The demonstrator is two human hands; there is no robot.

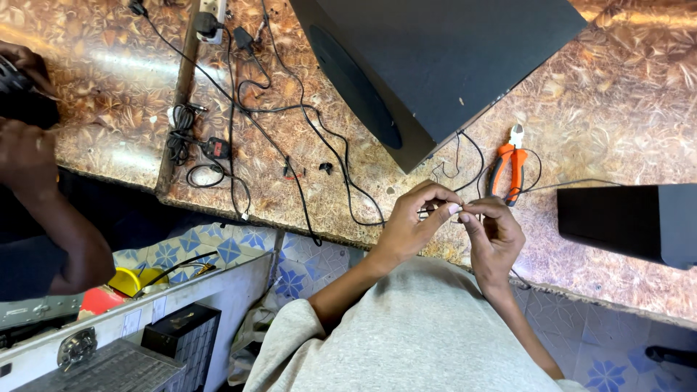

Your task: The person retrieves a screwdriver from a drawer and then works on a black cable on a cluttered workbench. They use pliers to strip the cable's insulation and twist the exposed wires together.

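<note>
a thin black wire [441, 210] sits pinched between the left hand [410, 221] and right hand [494, 232], fingertips together at the near table edge [617, 283]. orange pliers [508, 163] lie just beyond. a slip could drop the wire end, i'd judge.

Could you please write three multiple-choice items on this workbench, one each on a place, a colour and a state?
1. Where do the pliers lie?
A. on the floor
B. on the bench, beyond the right hand
C. on the speaker box

2. What colour are the pliers' handles?
A. orange
B. blue
C. green

3. How are the left hand and right hand placed?
A. flat on the bench
B. far apart
C. fingertips together, pinching a thin wire

Answers: B, they rest on the patterned top; A, orange grips; C, both hands meet at the wire.
</note>
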